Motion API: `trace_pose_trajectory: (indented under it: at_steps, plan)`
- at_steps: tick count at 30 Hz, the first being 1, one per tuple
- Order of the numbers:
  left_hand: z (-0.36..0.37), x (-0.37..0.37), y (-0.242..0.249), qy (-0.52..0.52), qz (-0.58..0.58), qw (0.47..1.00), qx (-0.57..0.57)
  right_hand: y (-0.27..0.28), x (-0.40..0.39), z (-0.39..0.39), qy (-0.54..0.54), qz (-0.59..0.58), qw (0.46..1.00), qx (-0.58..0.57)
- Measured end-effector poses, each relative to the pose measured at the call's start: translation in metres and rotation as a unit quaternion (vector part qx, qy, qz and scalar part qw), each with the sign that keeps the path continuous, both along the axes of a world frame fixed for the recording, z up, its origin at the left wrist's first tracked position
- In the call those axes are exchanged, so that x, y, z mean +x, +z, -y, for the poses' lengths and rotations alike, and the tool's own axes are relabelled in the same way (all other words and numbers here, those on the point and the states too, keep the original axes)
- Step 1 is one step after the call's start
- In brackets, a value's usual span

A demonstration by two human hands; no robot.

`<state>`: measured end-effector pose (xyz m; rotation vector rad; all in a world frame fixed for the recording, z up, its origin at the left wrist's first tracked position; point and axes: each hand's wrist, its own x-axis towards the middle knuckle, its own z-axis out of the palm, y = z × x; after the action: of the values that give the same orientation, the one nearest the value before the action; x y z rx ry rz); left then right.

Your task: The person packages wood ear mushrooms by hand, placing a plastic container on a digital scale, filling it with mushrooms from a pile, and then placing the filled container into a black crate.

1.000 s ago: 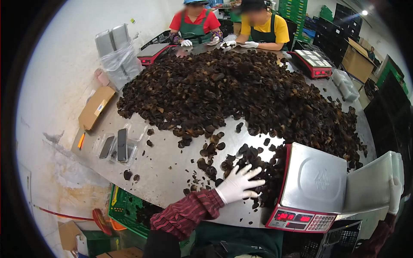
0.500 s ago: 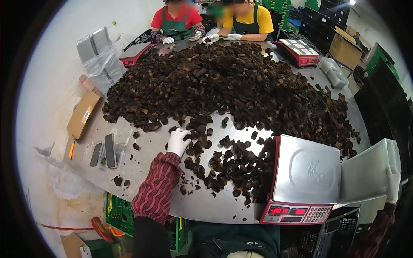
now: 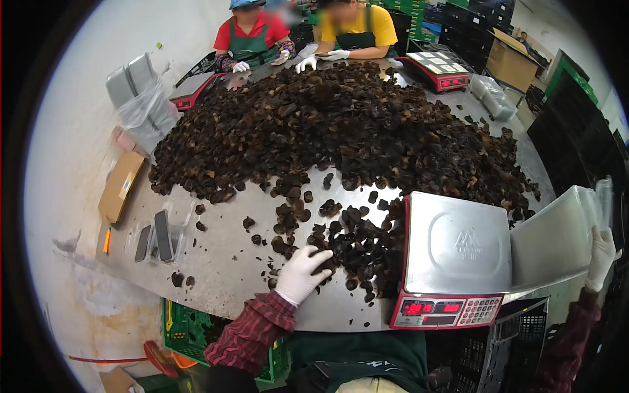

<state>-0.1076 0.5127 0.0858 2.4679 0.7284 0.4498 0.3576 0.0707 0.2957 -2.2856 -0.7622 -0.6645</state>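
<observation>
At the near tabletop (image 3: 223, 262) edge, left hand (image 3: 301, 275) cupped over loose dark mushrooms (image 3: 357, 245) beside the scale (image 3: 455, 255), right hand (image 3: 601, 255) gripping stacked white trays (image 3: 557, 239), kept ready.

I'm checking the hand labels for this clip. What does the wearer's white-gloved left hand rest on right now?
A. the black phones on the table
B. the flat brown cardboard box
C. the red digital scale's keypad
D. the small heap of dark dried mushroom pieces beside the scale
D: the left hand lies palm-down on the small heap of dark dried mushroom pieces, just left of the red digital scale.
</observation>
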Motion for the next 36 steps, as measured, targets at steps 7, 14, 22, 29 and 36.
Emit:
trace_pose_trajectory:
  at_steps: [7,14,22,29,36]
  plan:
    - [-0.003,0.000,-0.040,0.021,0.068,0.994,-0.077,-0.046,-0.156,-0.095,0.241,0.205,0.923,-0.221]
    - [0.008,0.051,0.048,0.002,0.223,0.965,-0.139,-0.140,-0.215,-0.147,0.325,0.126,0.884,-0.311]
    - [0.085,0.163,0.078,-0.340,0.024,0.939,0.040,-0.158,-0.231,-0.177,0.359,0.059,0.898,-0.247]
    - [0.063,0.132,0.073,-0.288,0.180,0.940,0.025,-0.134,-0.230,-0.154,0.298,-0.190,0.935,-0.013]
    - [-0.011,0.065,-0.015,-0.059,-0.103,0.986,0.115,-0.156,-0.212,-0.138,0.087,-0.252,0.937,0.225]
